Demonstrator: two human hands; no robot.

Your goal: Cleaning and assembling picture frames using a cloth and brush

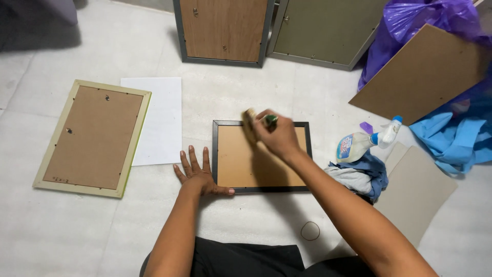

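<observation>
Nearest, at six o'clock, the left hand [197, 177] lies flat, fingers spread, holding nothing, thumb against the small black frame [262, 189] face-down on the pale floor [61, 236]. That frame looks light, rigid, probably fragile; best gripped by its rails. The right hand [277, 136] closes around a yellow-green sponge [249, 123] at its twelve-o'clock edge. Farther, at three o'clock, a spray bottle [359, 143] rests on soft blue cloths [366, 172].

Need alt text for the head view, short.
Seen from above, the right hand rubs a small sponge on a black picture frame lying face down on the white floor, while the left hand is flat beside it. A spray bottle and cloths lie to the right.
</observation>
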